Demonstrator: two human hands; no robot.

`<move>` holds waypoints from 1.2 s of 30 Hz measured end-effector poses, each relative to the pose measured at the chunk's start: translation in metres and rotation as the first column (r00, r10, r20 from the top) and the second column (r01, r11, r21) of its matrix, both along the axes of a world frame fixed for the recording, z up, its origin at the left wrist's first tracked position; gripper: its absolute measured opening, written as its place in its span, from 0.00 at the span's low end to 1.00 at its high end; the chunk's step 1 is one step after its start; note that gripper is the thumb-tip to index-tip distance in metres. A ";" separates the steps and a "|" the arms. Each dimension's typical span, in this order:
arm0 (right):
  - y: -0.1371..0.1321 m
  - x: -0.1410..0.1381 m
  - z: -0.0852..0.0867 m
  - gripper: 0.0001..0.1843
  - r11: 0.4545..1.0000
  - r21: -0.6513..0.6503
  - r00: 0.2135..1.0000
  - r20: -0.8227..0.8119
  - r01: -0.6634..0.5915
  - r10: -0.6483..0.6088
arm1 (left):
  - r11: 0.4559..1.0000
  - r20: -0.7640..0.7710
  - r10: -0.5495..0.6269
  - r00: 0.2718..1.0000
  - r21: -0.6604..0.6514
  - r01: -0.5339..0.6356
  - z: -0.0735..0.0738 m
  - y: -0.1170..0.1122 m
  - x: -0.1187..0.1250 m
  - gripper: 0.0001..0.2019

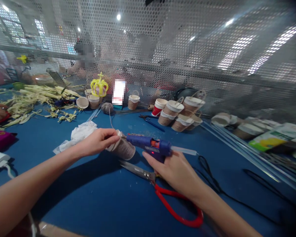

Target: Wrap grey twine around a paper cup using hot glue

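Scissors point(150, 177) on the blue table point(93, 197), right hand point(175, 168) wrapped around a glue gun point(148, 144), left hand point(98, 141) clamped on a tilted cord-wrapped cup point(124, 151) near the gun's tip, yarn ball point(107, 108) behind, stacked cups point(193, 103) farther back, mesh point(162, 42) beyond.

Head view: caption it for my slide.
Left hand on a cord-wrapped cup, right hand holding a blue glue gun close to it, red-handled scissors nearby.

Lamps point(118, 17) bright thru mesh point(199, 75); shadows on tbl point(101, 210); R edge blurry, corners dk
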State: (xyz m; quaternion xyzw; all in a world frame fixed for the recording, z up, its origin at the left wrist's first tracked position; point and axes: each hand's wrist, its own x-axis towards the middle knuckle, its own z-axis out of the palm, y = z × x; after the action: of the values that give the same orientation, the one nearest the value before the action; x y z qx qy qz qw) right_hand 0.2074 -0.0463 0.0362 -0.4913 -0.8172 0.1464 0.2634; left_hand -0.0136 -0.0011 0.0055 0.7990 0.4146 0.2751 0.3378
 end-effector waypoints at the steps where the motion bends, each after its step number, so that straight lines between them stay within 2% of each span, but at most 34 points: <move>1: 0.001 0.001 0.000 0.09 0.997 -0.075 0.999 -0.044 0.024 -0.027 | 1.000 -0.001 0.002 1.000 0.005 -0.002 0.000 0.000 0.000 0.14; 5: 0.012 0.010 -0.001 0.18 0.942 -0.330 0.954 -0.257 0.064 -0.154 | 0.999 -0.019 0.025 1.000 0.046 -0.024 0.000 0.000 -0.001 0.14; 8: 0.031 0.023 -0.005 0.11 0.893 -0.444 0.821 -0.478 0.080 -0.311 | 0.998 -0.031 0.044 0.999 0.051 -0.043 0.000 0.000 -0.001 0.15; 10: 0.047 0.031 -0.010 0.09 0.850 -0.496 0.747 -0.496 0.175 -0.443 | 0.998 -0.030 0.053 0.998 0.042 -0.052 0.000 0.000 0.000 0.15; 11: 0.056 0.034 -0.013 0.08 0.822 -0.527 0.735 -0.467 0.215 -0.492 | 0.998 -0.026 0.056 0.998 0.036 -0.055 0.000 0.000 0.000 0.15; 14: 0.077 0.037 -0.023 0.08 0.788 -0.557 0.747 -0.401 0.261 -0.530 | 0.998 -0.014 0.061 0.998 0.017 -0.061 0.001 -0.001 0.001 0.15; 17: 0.092 0.034 -0.033 0.11 0.775 -0.560 0.784 -0.324 0.292 -0.530 | 0.998 -0.008 0.065 0.998 0.002 -0.065 0.001 -0.002 0.001 0.15; 21: 0.103 0.028 -0.042 0.13 0.755 -0.531 0.838 -0.143 0.385 -0.527 | 0.998 0.013 0.059 0.998 0.001 -0.059 0.001 -0.002 0.002 0.14; 24: 0.111 0.027 -0.044 0.16 0.760 -0.444 0.853 0.018 0.474 -0.522 | 0.998 0.037 0.060 0.998 -0.001 -0.060 -0.001 -0.001 0.003 0.15; 28: 0.116 0.025 -0.045 0.17 0.778 -0.300 0.834 0.188 0.552 -0.520 | 0.998 0.044 0.064 0.997 0.008 -0.065 -0.002 -0.001 0.003 0.14; 33: 0.104 0.014 -0.034 0.18 0.812 -0.187 0.828 0.228 0.553 -0.512 | 0.995 0.034 0.084 0.996 0.048 -0.085 -0.004 -0.001 0.003 0.14; 36: 0.090 0.001 -0.021 0.19 0.878 -0.212 0.902 0.165 0.428 -0.400 | 0.989 0.046 0.097 0.994 0.104 -0.101 0.000 -0.004 0.003 0.13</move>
State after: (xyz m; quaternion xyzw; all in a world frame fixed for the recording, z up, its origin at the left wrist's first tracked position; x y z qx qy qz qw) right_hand 0.2086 0.0432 0.0151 -0.6909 -0.6827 0.1569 0.1786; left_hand -0.0111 -0.0053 0.0050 0.7886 0.4314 0.3294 0.2891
